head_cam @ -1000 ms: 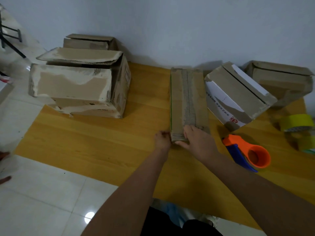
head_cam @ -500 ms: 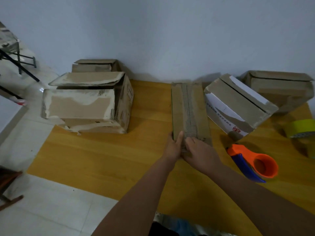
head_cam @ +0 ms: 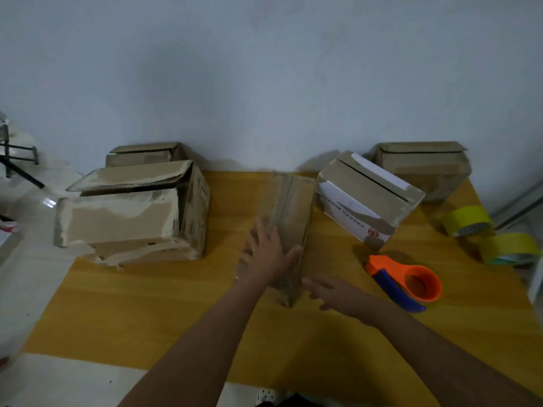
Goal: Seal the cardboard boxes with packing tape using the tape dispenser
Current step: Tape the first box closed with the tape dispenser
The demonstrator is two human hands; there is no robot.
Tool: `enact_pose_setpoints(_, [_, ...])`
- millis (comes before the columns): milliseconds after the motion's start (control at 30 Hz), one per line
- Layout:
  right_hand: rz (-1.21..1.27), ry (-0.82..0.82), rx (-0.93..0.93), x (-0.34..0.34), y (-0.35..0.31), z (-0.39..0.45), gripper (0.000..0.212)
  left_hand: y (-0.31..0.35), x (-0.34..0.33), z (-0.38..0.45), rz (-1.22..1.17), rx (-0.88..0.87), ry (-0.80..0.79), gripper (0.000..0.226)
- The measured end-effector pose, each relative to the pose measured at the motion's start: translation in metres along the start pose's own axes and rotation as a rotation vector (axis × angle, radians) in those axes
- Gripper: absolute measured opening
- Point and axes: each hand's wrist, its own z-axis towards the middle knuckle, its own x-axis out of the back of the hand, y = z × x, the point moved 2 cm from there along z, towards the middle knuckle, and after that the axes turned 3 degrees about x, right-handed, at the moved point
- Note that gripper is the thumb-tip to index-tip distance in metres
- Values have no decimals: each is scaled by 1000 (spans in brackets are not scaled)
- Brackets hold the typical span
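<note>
A long narrow cardboard box (head_cam: pixel 293 207) lies end-on toward me in the middle of the yellow wooden board (head_cam: pixel 147 304), and it looks blurred and tilted. My left hand (head_cam: pixel 266 254) lies flat on its near top with fingers spread and the thumb at the right edge. My right hand (head_cam: pixel 338 295) hovers open just right of the box's near corner and holds nothing. The orange and blue tape dispenser (head_cam: pixel 411 282) lies on the board to the right of my right hand, untouched.
A large torn box (head_cam: pixel 129 218) with a raised flap stands at the left, with a smaller box (head_cam: pixel 144 154) behind it. A white and brown box (head_cam: pixel 367 198) leans at the right, another box (head_cam: pixel 423 165) behind. Two yellow tape rolls (head_cam: pixel 467 220) (head_cam: pixel 511 248) sit far right.
Both hands were together at the narrow box's near end. Now my left hand lies on its top, my right hand has come off to the right, and the box has shifted.
</note>
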Motion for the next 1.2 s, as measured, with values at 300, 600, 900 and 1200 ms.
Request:
enact_pose_setpoints(300, [-56, 330, -4, 34, 30, -2, 48, -40, 3, -17, 344, -204, -188, 112])
enact_pose_setpoints(600, [-55, 667, 82, 47, 11, 18, 59, -94, 17, -46, 282, -176, 225, 93])
enact_pose_setpoints(900, [95, 564, 106, 24, 15, -10, 54, -73, -4, -52, 147, -89, 227, 67])
enact_pose_setpoints(1200, [182, 530, 35, 8, 64, -41, 54, -38, 13, -2, 230, -414, 35, 90])
